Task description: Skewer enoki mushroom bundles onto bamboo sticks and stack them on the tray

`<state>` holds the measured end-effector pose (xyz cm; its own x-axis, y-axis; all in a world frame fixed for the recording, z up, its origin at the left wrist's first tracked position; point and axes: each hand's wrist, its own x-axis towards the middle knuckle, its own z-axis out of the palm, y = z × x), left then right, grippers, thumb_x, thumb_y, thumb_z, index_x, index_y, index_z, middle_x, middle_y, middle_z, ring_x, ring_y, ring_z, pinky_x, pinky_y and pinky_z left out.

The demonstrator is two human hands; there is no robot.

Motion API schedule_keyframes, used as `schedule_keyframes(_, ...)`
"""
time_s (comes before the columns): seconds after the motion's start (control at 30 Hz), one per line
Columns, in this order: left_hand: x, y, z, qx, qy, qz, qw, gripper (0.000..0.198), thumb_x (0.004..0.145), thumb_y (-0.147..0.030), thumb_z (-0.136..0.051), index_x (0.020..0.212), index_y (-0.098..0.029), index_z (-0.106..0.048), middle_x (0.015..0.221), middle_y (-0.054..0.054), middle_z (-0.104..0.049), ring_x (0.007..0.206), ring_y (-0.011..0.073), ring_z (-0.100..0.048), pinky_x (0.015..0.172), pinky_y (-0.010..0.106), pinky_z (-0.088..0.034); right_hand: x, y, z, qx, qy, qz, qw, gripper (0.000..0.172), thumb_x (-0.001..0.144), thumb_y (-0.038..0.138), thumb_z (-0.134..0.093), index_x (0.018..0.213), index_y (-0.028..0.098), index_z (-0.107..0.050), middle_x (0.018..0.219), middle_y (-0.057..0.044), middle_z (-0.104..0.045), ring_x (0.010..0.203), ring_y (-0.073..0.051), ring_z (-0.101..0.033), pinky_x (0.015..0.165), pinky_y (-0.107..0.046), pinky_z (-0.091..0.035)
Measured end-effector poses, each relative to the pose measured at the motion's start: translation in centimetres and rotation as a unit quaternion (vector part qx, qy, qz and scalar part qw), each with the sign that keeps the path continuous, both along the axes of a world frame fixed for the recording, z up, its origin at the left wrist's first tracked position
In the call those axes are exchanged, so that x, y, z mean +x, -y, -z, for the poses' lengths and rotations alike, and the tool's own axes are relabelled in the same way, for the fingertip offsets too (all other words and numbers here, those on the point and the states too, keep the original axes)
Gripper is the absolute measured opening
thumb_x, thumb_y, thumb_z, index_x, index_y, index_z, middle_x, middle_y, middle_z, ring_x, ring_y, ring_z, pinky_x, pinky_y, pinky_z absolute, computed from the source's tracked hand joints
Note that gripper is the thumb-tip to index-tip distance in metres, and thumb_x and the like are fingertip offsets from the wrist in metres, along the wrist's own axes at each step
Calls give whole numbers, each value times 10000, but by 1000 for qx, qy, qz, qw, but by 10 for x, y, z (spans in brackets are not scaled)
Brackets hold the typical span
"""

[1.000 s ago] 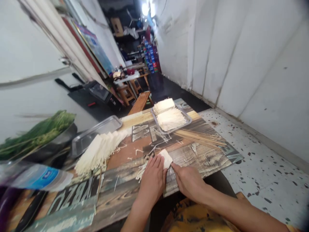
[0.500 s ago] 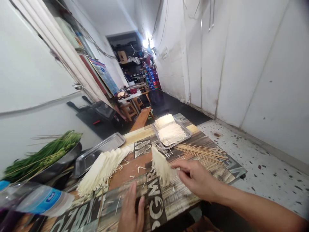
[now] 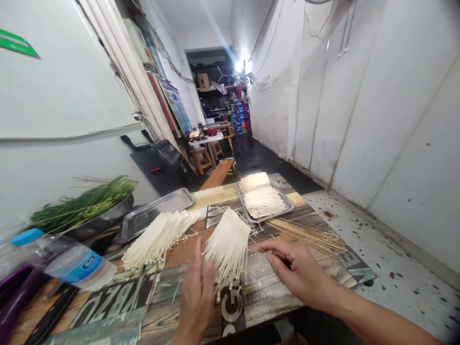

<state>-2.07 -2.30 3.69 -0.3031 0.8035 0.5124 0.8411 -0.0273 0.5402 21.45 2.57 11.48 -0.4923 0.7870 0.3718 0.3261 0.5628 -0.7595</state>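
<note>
One parted left grip [image 3: 196, 290] beside mushrooms [image 3: 228, 235]

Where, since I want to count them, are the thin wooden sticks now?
In the head view, the thin wooden sticks lie fanned on the right side of the table, between the filled tray and the right hand.
</note>
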Motion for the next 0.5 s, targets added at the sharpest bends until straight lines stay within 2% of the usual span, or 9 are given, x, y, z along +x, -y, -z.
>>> schedule_keyframes(0.13,-25,22,38,15,-11,-40,999,531,981,-269,-334,1503,-246,-236,1477,103,-430,1363,233,-397,1100,455,-386,22,-27,-11,83,32,31,996,265,900,241,-424,995,167,-660,805,-36,-704,674,-137,-612,634,-244,-454)
schedule_keyframes(0.2,-36,32,56,-5,-61,-26,998,579,963,-260,-389,1511,-264,-202,1467,108,-441,1344,246,-426,1071,453,-431,27,-51,-14,129,71,65,987,279,905,249,-415,1017,164,-655,853,-54,-719,716,-150,-637,662,-258,-470)
schedule_keyframes(0.27,-43,38,68,-15,-126,8,992,648,933,-270,-465,1515,-275,-179,1438,119,-475,1306,270,-476,1020,465,-484,28,-81,-17,175,135,115,968,310,909,251,-395,1041,151,-657,886,-77,-728,737,-170,-652,688,-281,-472)
schedule_keyframes(0.4,-44,39,75,12,-188,70,980,716,900,-257,-513,1519,-279,-154,1359,115,-552,1217,269,-562,979,442,-516,14,-146,-23,204,210,183,938,334,894,232,-414,1098,126,-656,972,-120,-724,817,-216,-660,749,-317,-451)
schedule_keyframes(0.5,-45,37,77,17,-184,78,980,726,900,-244,-498,1524,-286,-128,1356,105,-555,1204,258,-572,978,421,-515,-2,-186,-29,201,224,208,931,328,900,211,-416,1106,113,-652,975,-130,-718,873,-228,-652,780,-322,-443)
